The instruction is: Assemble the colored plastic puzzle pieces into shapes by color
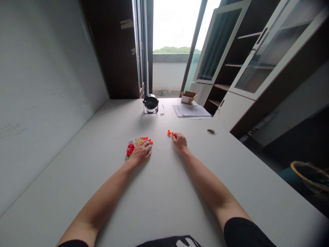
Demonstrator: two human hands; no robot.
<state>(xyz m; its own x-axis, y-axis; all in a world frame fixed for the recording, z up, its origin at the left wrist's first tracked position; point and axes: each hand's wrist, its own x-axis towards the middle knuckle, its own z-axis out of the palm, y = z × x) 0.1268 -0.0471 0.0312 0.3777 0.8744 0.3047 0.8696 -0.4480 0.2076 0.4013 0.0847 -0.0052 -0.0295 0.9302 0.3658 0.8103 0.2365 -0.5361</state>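
A pile of small coloured pieces (131, 147) in red, white, yellow, orange, blue and green lies left of centre on the white table. My left hand (141, 152) rests over the right part of this pile, fingers spread, covering some pieces. Farther right, a few small orange pieces (169, 132) sit together on the tabletop. My right hand (179, 140) is at their right side with thumb and fingers pinched at an orange piece (172, 133). The exact kind of these pieces is too small to make out.
A round black and silver device (150, 104) stands at the table's far side, with a thin wire-like item (162, 110) beside it. Papers (194, 110) and an opened cardboard box (188, 97) are at the back right. A cable hole (211, 131) is set into the table (159, 192). A wall borders the left.
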